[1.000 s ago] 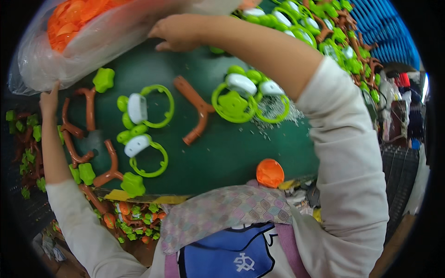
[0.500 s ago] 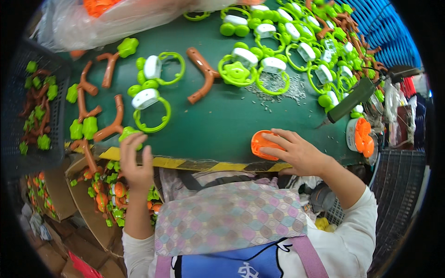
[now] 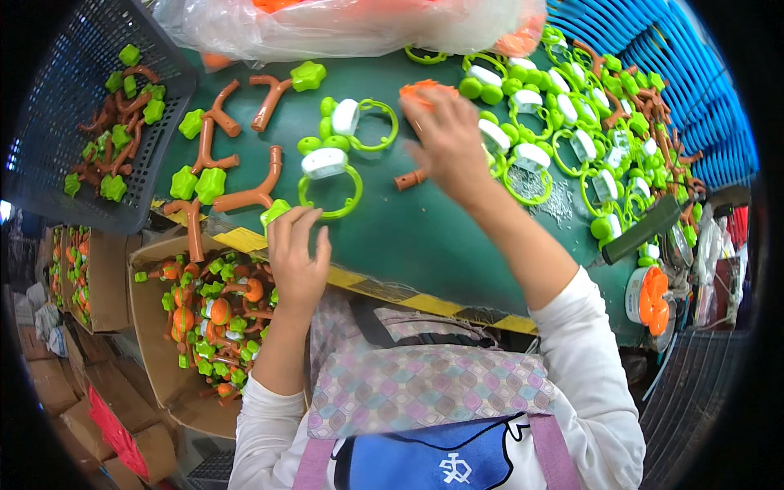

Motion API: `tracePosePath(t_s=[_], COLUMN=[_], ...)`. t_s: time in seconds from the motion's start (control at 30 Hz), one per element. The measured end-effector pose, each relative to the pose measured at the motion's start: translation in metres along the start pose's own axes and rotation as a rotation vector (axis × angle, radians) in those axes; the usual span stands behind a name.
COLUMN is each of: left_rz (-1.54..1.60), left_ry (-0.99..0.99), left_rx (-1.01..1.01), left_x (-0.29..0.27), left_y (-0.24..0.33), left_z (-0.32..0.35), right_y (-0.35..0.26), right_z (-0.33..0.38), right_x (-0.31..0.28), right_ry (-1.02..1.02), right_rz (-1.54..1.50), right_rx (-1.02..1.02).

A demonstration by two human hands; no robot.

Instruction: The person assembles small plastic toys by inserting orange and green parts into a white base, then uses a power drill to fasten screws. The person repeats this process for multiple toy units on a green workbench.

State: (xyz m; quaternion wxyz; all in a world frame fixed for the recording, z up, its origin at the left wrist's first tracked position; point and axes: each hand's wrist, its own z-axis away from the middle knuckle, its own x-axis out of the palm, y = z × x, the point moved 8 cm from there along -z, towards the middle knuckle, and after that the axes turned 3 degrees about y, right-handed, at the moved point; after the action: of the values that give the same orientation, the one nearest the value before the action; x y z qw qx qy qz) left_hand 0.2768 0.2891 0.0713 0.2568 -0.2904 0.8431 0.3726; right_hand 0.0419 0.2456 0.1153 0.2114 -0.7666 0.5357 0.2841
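Observation:
My right hand reaches over the far middle of the green table, its fingers curled on an orange plastic piece. Much of that piece is hidden by the fingers. Beneath the same hand lies a brown branch-shaped piece, partly covered. My left hand is at the near edge with bent fingers and the thumb apart. Its fingertips touch or lie just over a green flower-shaped piece. Beyond it are green rings with white blocks and a forked brown branch.
A heap of green-and-white ring parts fills the right side, beside small metal pins and a dark power screwdriver. A blue basket and a grey crate flank the table. A carton of assembled pieces stands below left.
My right hand has moved from the near edge to the far middle, with the orange piece at its fingers. My left hand stays by the green flower piece. The whole view has shifted.

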Motion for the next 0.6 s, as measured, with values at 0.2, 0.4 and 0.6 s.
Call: tracePosePath(t_s=[0.2,0.4,0.6], left_rz=[-0.171,-0.206,-0.248], left_ry=[0.071,-0.073,-0.196], left_rx=[-0.120,-0.135,0.095], left_x=[-0.033,-0.037,-0.009], left_y=[-0.063,-0.104,-0.110], left_z=[-0.005,-0.017,-0.032], right_y=[-0.125,-0.110,-0.103], right_z=[0.031,0.033,0.040], right_x=[0.053,0.065,0.004], right_ry=[-0.346,-0.485,-0.625], right_rz=[-0.246,-0.473,-0.796], right_rx=[-0.364,-0.167,0.019])
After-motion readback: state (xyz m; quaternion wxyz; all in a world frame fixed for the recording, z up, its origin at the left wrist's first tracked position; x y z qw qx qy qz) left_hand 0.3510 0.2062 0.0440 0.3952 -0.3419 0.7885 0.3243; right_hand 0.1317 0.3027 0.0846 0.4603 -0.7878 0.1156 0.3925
